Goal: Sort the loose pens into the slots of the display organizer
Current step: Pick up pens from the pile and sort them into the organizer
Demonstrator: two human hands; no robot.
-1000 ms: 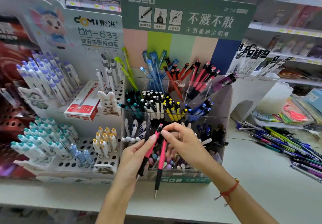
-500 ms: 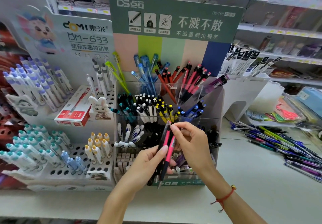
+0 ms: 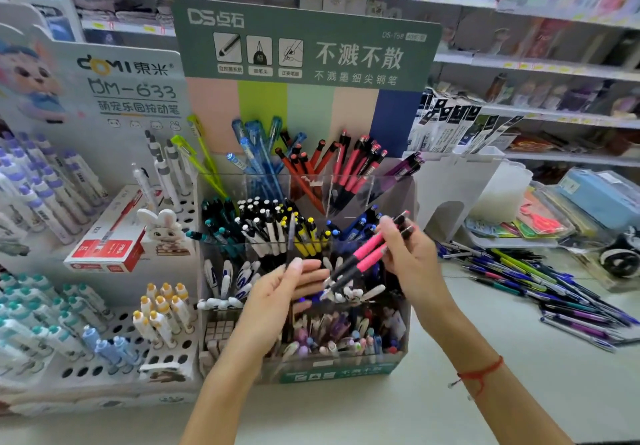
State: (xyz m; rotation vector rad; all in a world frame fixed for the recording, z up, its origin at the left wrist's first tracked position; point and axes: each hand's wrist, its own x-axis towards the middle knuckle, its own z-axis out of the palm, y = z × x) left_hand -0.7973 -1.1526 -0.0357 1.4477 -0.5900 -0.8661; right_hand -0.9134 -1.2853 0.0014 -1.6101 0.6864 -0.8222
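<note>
The right hand [image 3: 407,254] pinches two pink-and-black pens [image 3: 369,254] side by side in front of the display organizer [image 3: 401,202], their long axis slanting from clicker ends up-right to tips down-left. The tips sit just beside the left hand [image 3: 287,292], whose grip is loosely spread (holding nothing I can make out). Matching pink pens stand in the back row, up and slightly left. More loose pens [image 3: 554,292] lie on the desk [image 3: 467,392] to the right.
</note>
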